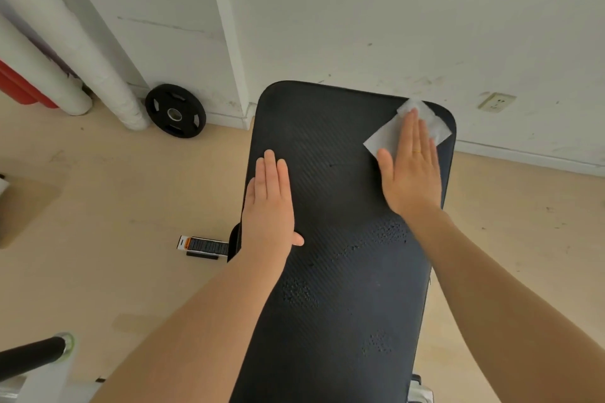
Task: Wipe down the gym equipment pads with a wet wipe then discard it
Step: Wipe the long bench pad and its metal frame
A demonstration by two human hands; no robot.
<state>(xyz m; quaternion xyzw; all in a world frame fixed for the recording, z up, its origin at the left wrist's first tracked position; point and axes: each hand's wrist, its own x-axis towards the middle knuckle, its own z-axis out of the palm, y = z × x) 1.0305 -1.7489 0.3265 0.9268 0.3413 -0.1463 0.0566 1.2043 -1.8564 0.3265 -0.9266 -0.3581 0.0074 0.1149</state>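
Nearest the camera, two bare forearms reach forward over a long black bench pad (343, 239), whose ribbed surface shows small patches of droplets in its near half.

The left hand (270, 203) lies flat on the pad's left edge, palm down. Its fingers (271, 170) are straight and pressed together, pointing away from the camera, with the thumb sticking out to the right across the pad. It holds nothing and simply rests on the padding.

Farther along, the right hand (411, 170) lies flat too, near the pad's far right corner. Its fingers are straight and close together, one of them bearing a thin gold ring (416, 151), and the thumb is spread to the left. Under those fingers and the front of the palm lies the wet wipe (389, 136), a white sheet spread on the pad, its corners showing to the left and right of the hand and beyond the fingertips. The hand presses on the wipe rather than curling round it.

On the pale floor (114, 206) left of the bench lies a small labelled box (203, 245). Beyond it, a black weight plate (175, 110) leans against the white wall (360, 26), next to white pipes (82, 52). A wall socket (496, 102) sits to the right of the pad's far end.
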